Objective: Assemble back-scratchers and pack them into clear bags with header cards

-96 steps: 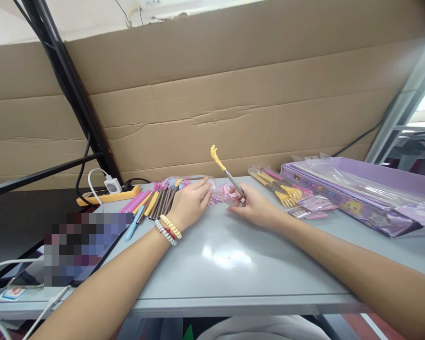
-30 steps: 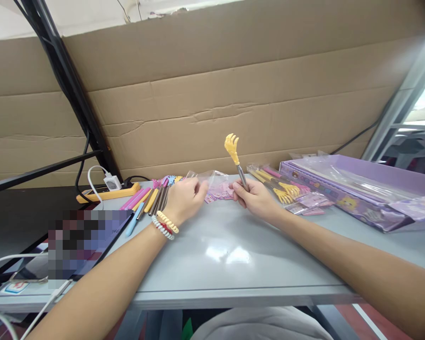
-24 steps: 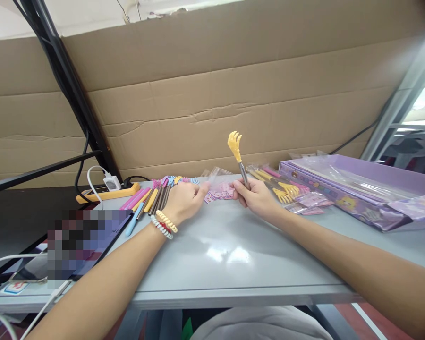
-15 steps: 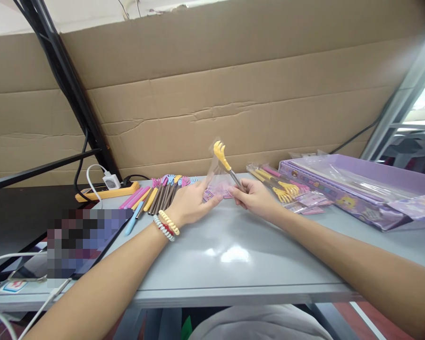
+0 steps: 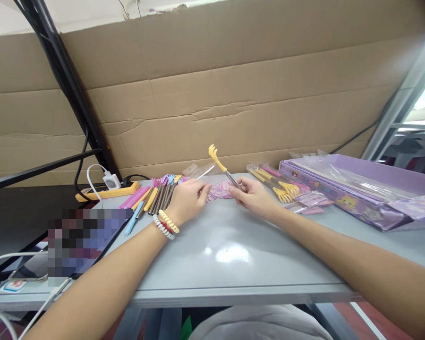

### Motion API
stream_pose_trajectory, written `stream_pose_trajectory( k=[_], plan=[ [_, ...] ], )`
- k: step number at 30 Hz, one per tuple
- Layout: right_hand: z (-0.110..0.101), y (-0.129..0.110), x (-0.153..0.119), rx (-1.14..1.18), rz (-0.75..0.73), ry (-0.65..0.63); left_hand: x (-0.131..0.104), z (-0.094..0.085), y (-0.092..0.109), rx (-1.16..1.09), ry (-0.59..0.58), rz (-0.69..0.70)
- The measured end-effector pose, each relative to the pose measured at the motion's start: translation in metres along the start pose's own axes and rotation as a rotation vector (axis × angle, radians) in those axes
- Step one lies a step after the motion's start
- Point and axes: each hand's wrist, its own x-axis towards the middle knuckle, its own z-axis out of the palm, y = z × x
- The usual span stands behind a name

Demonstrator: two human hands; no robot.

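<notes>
My right hand [image 5: 255,197] is closed round the metal shaft of a back scratcher with a yellow claw head [image 5: 216,158], which points up and to the left. My left hand [image 5: 188,199], with two coiled bands at the wrist, pinches a clear plastic bag [image 5: 204,172]. The bag stretches right, behind the scratcher's shaft; whether it touches the scratcher I cannot tell. Small pink printed cards [image 5: 221,190] lie on the table between my hands. Left of my left hand is a row of back scratchers [image 5: 158,198] with coloured grips and claws.
Bagged back scratchers [image 5: 274,185] lie at right beside a purple printed box [image 5: 343,198] holding clear plastic. A yellow power strip [image 5: 108,192] with a white charger and a tablet [image 5: 92,241] are at left. Cardboard [image 5: 212,85] stands behind the grey table [image 5: 198,269].
My left hand has closed and drawn the plastic bag down and left, off the yellow claw. The scratcher's head has tilted lower and further left.
</notes>
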Motion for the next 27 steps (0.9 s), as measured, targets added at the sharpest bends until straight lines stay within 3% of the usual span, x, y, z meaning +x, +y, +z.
stream_pose_trajectory(
  k=[4,9,13,19,23,27],
  plan=[
    [-0.0005,-0.0022,-0.0004,-0.056,-0.027,-0.068,0.0008,-0.0003,0.0008,-0.069,0.067,-0.016],
    [0.0017,-0.0028,-0.0027,-0.059,-0.053,-0.128,-0.0001,0.0000,0.0035,-0.205,0.071,0.111],
    [0.0020,-0.0043,-0.0036,0.006,0.054,-0.121,-0.0009,-0.0009,0.0056,-0.246,0.078,0.211],
    [-0.0005,-0.0025,-0.0026,-0.031,-0.074,-0.219,-0.0029,-0.0028,0.0064,-0.238,0.005,0.279],
    [-0.0012,0.0003,-0.0018,-0.078,-0.092,-0.233,-0.0033,-0.0037,0.0059,-0.224,-0.046,0.254],
    [-0.0010,-0.0002,-0.0015,-0.075,-0.107,-0.257,-0.0021,-0.0029,0.0055,-0.250,-0.117,0.313]
  ],
)
